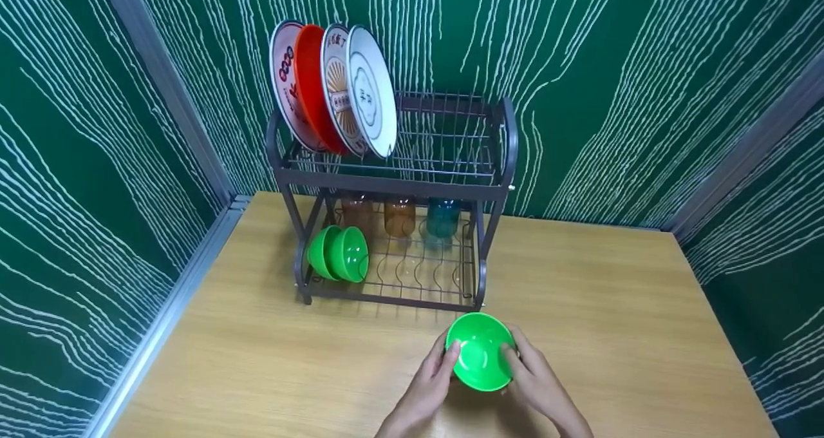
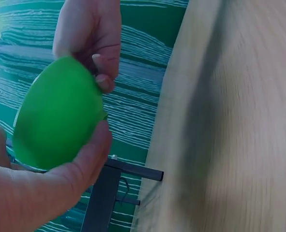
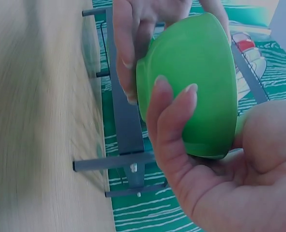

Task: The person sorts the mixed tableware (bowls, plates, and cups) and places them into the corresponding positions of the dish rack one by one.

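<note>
A bright green bowl point(image 1: 479, 361) is held between both hands above the front of the table, its inside facing up toward the head camera. My left hand point(image 1: 428, 380) grips its left side, thumb over the rim. On the other side my right hand point(image 1: 537, 380) grips it, thumb reaching inside. In the right wrist view, curled fingers point(image 3: 174, 116) press the outer wall of the bowl point(image 3: 205, 82). Two more green bowls point(image 1: 349, 254) lean together on the lower left of a dark dish rack point(image 1: 393, 181) just behind the hands.
On the rack's upper tier, several plates point(image 1: 372, 93), one of them red, stand on edge at the left. Below, a brown, an amber point(image 1: 400, 218) and a teal cup point(image 1: 443, 219) stand at the back. Green patterned panels point(image 1: 599, 103) enclose the wooden table point(image 1: 592, 296).
</note>
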{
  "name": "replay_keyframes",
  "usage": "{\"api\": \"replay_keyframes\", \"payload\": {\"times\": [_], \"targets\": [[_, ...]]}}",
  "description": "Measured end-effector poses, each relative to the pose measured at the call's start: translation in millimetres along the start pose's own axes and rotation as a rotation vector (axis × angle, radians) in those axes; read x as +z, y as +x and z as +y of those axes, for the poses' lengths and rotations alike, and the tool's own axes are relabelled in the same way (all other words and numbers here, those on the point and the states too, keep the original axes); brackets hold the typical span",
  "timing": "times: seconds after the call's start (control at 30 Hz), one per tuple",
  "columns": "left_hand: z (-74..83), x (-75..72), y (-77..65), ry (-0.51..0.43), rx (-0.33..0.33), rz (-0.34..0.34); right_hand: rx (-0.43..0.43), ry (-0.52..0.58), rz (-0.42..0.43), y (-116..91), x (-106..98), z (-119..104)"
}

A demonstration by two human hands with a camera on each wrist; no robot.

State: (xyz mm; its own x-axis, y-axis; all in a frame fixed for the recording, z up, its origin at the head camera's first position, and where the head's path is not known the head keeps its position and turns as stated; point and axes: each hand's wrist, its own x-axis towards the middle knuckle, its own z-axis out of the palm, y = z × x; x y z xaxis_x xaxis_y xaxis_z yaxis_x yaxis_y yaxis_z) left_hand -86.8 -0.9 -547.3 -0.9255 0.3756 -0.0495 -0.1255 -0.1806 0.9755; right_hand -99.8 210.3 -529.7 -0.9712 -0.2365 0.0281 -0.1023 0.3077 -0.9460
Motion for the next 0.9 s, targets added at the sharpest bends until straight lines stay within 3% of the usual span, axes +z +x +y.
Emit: {"api": "replay_keyframes", "payload": {"times": [0.2, 0.43, 0.73, 0.9], "targets": [[0.7, -6.2, -2.7, -0.020, 0.003, 0.033, -0.026, -0.014, -0.011, 1.0, 4.1, -2.5], [3.3, -10.9, -5.6, -0.038, 0.115, 0.086, -0.013, 0.027, -0.052, 2.9, 6.8, -4.9], [8.3, -19.6, -2.9, 0.070, 0.204, 0.168, -0.024, 0.108, -0.098, 8.0, 10.5, -5.3], [14.2, -26.7, -3.2, 0.116, 0.208, 0.232, -0.033, 0.142, -0.136, 10.8, 11.3, -4.9]]}}
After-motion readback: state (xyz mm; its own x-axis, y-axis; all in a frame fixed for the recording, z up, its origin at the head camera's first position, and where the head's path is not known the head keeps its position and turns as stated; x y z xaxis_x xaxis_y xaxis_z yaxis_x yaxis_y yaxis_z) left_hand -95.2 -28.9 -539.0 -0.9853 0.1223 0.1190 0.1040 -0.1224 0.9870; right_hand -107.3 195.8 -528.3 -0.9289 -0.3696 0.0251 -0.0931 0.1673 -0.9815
